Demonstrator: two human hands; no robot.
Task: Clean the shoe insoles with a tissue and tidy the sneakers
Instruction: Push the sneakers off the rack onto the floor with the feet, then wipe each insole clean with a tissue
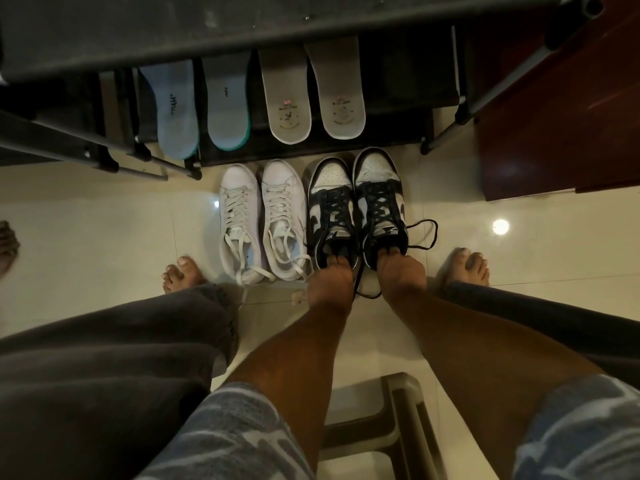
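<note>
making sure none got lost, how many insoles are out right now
4, propped in a row against the shoe rack: left blue insole, right blue insole, left grey insole, right grey insole. Others may hide inside the white sneakers or black-and-white sneakers.

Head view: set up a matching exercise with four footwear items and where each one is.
1 white sneakers
2 black-and-white sneakers
3 blue insoles
4 grey insoles

A propped on shoe rack, right side
B held by left hand and right hand
C on floor, untouched
D propped on shoe rack, left side

Pairs: 1-C; 2-B; 3-D; 4-A
</note>
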